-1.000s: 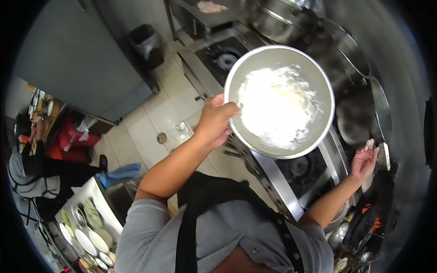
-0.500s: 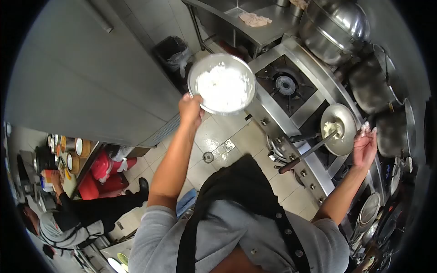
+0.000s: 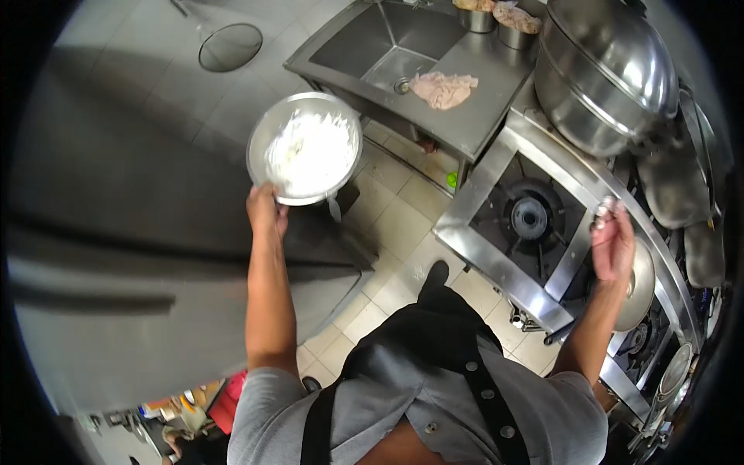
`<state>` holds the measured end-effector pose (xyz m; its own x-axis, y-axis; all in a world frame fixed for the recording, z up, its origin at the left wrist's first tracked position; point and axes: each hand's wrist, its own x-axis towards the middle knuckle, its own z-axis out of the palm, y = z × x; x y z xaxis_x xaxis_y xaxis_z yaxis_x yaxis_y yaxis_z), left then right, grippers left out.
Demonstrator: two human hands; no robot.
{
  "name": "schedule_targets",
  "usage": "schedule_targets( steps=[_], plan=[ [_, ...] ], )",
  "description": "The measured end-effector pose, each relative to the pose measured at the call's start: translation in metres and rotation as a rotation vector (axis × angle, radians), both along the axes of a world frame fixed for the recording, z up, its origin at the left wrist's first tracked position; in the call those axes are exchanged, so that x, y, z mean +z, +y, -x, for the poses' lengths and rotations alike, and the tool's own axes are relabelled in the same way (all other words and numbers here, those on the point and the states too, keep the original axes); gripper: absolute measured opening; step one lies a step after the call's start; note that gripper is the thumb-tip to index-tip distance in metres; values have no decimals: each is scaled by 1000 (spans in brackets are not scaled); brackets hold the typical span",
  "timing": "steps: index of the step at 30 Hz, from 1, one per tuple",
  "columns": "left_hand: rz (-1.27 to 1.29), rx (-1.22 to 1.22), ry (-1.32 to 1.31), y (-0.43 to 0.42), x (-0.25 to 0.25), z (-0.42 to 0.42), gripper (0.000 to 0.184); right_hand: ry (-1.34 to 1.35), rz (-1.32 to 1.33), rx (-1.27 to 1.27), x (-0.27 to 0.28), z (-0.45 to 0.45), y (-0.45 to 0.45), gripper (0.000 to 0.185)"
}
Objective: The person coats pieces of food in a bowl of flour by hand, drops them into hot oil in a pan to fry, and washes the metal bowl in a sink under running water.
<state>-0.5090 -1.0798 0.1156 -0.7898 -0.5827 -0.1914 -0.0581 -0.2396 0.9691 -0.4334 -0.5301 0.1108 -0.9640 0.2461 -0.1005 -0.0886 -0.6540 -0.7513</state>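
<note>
My left hand (image 3: 266,208) grips the near rim of a round metal bowl (image 3: 262,143), thumb over the edge. Inside lies a white, floury mass (image 3: 316,155), lumpy in places. The bowl is held in the air, left of the sink. My right hand (image 3: 612,244) is raised over the stove with white residue on its fingertips. Its fingers are loosely bent and apart, and no object shows in them. Below and partly behind my right wrist sits a shallow metal pan (image 3: 640,288) on the stove; the pan's contents are hidden.
Ahead is a steel sink (image 3: 341,50) with a pale pinkish, wrinkled piece (image 3: 443,90) on its counter. A large steel pot (image 3: 608,77) stands behind a gas burner (image 3: 529,219). A grey cabinet (image 3: 155,333) borders the left. A round strainer (image 3: 230,48) is at the upper left.
I have moved forward toward the sink, so the stove and pan now lie farther right and nearer. The bowl is still in my left hand. My right hand's fingers have curled more.
</note>
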Motion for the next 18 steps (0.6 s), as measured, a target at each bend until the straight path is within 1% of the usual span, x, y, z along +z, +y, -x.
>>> schedule_targets(
  steps=[1, 2, 4, 6, 8, 10, 12, 14, 18],
  plan=[
    [-1, 70, -9, 3, 0, 5, 9, -36, 11, 24, 1, 21, -16, 24],
    [38, 127, -88, -4, -6, 7, 13, -68, 12, 53, 3, 42, -27, 23],
    [78, 123, -109, -6, 0, 5, 17, -69, -37, 128, 0, 75, -44, 26],
    [8, 173, -68, -12, -9, 13, 15, -111, -45, 131, -9, 104, -56, 28],
    [-71, 210, -126, -14, -14, 26, 13, -181, -9, 123, -11, 125, -68, 27],
    [-137, 189, -108, -20, -39, 67, 11, -158, 56, 199, -25, 151, -78, 25],
    [-157, 166, -105, -16, -56, 117, 10, -203, 92, 214, -39, 175, -93, 24],
    [-124, 156, -107, -3, -58, 178, 9, -214, 101, 228, -48, 200, -109, 24],
    [45, -26, -138, -26, -63, 321, 10, -297, 96, 175, -56, 270, -128, 30]
  ],
)
